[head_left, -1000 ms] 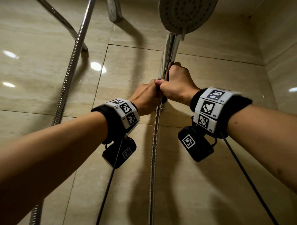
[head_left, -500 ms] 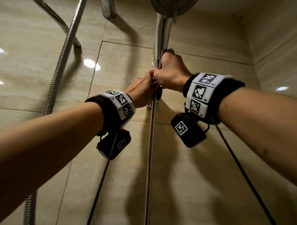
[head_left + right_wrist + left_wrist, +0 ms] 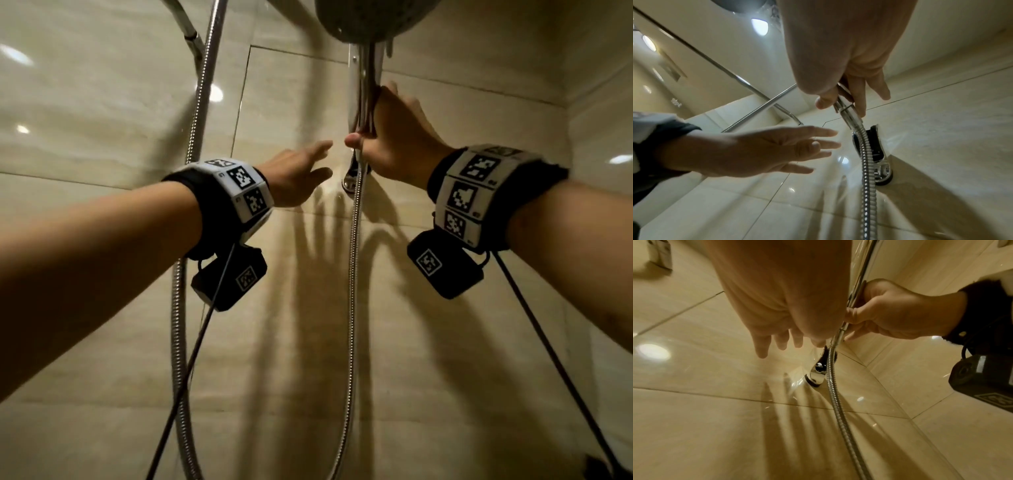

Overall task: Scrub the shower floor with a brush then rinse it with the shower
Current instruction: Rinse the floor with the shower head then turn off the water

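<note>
No readable text, brand or number can be made out; only black-and-white coded marker squares are borne on the wristbands [image 3: 472, 192] and the wrist cameras [image 3: 442, 265].

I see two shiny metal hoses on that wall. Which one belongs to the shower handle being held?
The straight hose hanging down the middle; it joins the shower handle the right hand grips. The other hose loops at left, untouched.

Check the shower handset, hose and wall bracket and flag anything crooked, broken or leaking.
Nothing stands out. The right hand grips the shower handset above its wall bracket; the hose hangs straight and unkinked. The left hand is free. No water runs.
</note>
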`<state>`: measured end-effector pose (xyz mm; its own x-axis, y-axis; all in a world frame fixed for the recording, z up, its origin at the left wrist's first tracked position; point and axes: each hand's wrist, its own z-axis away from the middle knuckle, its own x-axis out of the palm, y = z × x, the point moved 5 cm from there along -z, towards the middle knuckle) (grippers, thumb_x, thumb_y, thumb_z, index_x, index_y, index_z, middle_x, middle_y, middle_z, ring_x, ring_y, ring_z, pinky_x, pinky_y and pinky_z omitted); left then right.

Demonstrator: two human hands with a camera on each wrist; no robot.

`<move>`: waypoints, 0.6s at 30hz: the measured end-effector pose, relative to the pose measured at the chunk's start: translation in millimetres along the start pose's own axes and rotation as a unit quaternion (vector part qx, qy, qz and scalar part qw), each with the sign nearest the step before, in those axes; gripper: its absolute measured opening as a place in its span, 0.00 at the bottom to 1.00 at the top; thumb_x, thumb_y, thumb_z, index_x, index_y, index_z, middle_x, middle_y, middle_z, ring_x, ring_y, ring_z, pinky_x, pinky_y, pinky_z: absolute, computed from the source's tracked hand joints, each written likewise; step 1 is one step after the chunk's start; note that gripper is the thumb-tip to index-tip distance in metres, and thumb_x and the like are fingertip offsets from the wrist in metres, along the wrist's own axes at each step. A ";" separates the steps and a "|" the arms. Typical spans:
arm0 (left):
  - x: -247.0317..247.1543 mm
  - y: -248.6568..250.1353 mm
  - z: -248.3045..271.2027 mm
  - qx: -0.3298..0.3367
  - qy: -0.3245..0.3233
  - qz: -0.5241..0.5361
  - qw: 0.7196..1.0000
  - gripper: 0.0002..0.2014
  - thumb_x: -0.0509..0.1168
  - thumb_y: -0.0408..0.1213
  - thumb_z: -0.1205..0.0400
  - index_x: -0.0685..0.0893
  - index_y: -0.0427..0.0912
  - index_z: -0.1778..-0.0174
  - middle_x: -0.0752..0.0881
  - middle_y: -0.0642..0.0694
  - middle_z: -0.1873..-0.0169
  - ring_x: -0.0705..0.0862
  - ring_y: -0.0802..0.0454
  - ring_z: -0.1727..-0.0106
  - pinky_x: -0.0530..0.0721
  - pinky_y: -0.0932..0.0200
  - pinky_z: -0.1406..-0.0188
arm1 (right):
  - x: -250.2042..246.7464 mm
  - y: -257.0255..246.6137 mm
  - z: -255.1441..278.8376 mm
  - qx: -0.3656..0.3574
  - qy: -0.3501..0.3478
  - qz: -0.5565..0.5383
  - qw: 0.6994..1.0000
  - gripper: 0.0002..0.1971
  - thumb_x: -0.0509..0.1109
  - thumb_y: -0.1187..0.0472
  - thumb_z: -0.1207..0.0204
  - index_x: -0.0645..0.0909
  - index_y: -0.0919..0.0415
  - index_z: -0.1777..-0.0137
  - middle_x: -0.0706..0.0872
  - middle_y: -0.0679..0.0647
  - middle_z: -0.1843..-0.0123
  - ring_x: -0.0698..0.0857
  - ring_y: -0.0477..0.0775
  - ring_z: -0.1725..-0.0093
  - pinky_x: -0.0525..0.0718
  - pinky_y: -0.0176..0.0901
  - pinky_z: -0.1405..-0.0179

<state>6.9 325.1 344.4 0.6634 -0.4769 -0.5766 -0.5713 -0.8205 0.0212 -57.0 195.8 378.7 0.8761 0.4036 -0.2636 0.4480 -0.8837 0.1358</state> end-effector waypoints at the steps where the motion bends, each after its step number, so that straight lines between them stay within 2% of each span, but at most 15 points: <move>1: 0.2 -1.0 9.9 0.004 -0.002 -0.001 1.000 0.27 0.52 0.45 0.12 0.53 0.47 0.17 0.66 0.48 0.20 0.66 0.47 0.21 0.61 0.57 0.25 | 1.3 -3.2 9.3 0.017 -0.016 -0.007 1.000 0.25 0.74 0.60 0.22 0.68 0.67 0.29 0.75 0.46 0.52 0.77 0.39 0.59 0.72 0.16 0.74; 3: -1.2 3.5 26.2 0.020 0.005 -0.007 1.000 0.27 0.53 0.45 0.12 0.55 0.46 0.17 0.68 0.48 0.21 0.68 0.46 0.22 0.63 0.58 0.26 | 2.6 -4.5 22.5 0.056 -0.035 -0.023 0.998 0.23 0.72 0.63 0.21 0.68 0.64 0.30 0.76 0.43 0.56 0.79 0.39 0.63 0.76 0.25 0.74; 4: 2.5 4.8 38.8 0.029 0.003 -0.004 1.000 0.27 0.54 0.45 0.12 0.56 0.45 0.17 0.69 0.48 0.22 0.69 0.45 0.23 0.64 0.58 0.27 | 5.7 -5.7 35.9 0.070 -0.043 -0.025 0.996 0.22 0.72 0.62 0.21 0.68 0.62 0.31 0.78 0.45 0.55 0.81 0.41 0.60 0.78 0.29 0.70; 5: 8.9 6.4 56.0 0.035 0.002 0.003 0.999 0.27 0.55 0.46 0.13 0.57 0.45 0.18 0.70 0.48 0.23 0.70 0.46 0.23 0.65 0.58 0.28 | 10.4 -7.3 55.4 0.085 -0.055 -0.013 0.995 0.23 0.72 0.60 0.22 0.67 0.62 0.31 0.81 0.49 0.51 0.84 0.45 0.55 0.82 0.34 0.63; 6: 13.6 7.2 69.0 0.032 0.005 0.008 0.999 0.28 0.56 0.46 0.13 0.58 0.44 0.18 0.71 0.47 0.23 0.70 0.46 0.24 0.65 0.58 0.28 | 13.5 -8.5 70.5 0.089 -0.062 0.005 0.994 0.26 0.74 0.58 0.23 0.67 0.63 0.30 0.82 0.55 0.45 0.85 0.53 0.49 0.85 0.43 0.55; 7: 20.5 6.0 82.6 0.022 0.003 0.016 1.000 0.28 0.57 0.46 0.14 0.60 0.43 0.19 0.73 0.47 0.24 0.71 0.46 0.24 0.66 0.58 0.28 | 16.6 -9.1 88.1 0.092 -0.070 0.026 0.993 0.30 0.75 0.55 0.24 0.66 0.64 0.28 0.82 0.60 0.40 0.84 0.59 0.44 0.85 0.49 0.48; 10: 46.3 -4.0 140.5 -0.009 -0.040 0.084 0.996 0.27 0.63 0.45 0.16 0.67 0.39 0.23 0.78 0.44 0.29 0.76 0.46 0.28 0.71 0.55 0.27 | 31.7 -16.7 159.3 0.130 -0.131 0.034 0.982 0.34 0.77 0.53 0.27 0.67 0.63 0.26 0.81 0.64 0.37 0.82 0.65 0.41 0.81 0.51 0.43; 12: 51.9 -10.5 177.9 -0.041 -0.063 0.119 0.990 0.23 0.66 0.43 0.18 0.75 0.37 0.29 0.83 0.43 0.35 0.80 0.48 0.34 0.75 0.54 0.31 | 35.0 -23.9 203.2 0.167 -0.178 0.043 0.969 0.31 0.79 0.53 0.29 0.71 0.63 0.32 0.84 0.64 0.41 0.83 0.66 0.42 0.83 0.55 0.45; 14: 50.8 -11.6 213.0 -0.064 -0.090 0.132 0.985 0.18 0.67 0.40 0.18 0.80 0.38 0.34 0.85 0.46 0.42 0.83 0.51 0.41 0.77 0.58 0.39 | 34.6 -29.8 242.0 0.197 -0.226 0.050 0.953 0.27 0.82 0.54 0.34 0.76 0.61 0.39 0.85 0.62 0.47 0.84 0.65 0.47 0.85 0.55 0.50; 16: 44.9 -5.9 247.3 -0.076 -0.119 0.112 0.984 0.14 0.68 0.37 0.19 0.82 0.40 0.37 0.86 0.47 0.48 0.83 0.52 0.46 0.77 0.61 0.45 | 28.5 -40.0 279.6 0.210 -0.266 0.048 0.940 0.22 0.83 0.56 0.36 0.79 0.58 0.45 0.86 0.59 0.50 0.85 0.62 0.50 0.85 0.52 0.52; 18: 38.9 -4.4 277.9 -0.099 -0.139 0.078 0.982 0.14 0.67 0.33 0.18 0.82 0.42 0.37 0.87 0.48 0.48 0.82 0.54 0.49 0.77 0.61 0.48 | 20.7 -47.8 313.8 0.225 -0.292 0.036 0.929 0.19 0.83 0.57 0.36 0.80 0.56 0.49 0.86 0.57 0.52 0.85 0.60 0.51 0.85 0.51 0.52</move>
<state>-99.1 397.7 94.8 0.4022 -0.5189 -0.7543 -0.5312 -0.8033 0.2693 -116.2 172.0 67.1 0.5964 0.2576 -0.7603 0.1568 -0.9662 -0.2044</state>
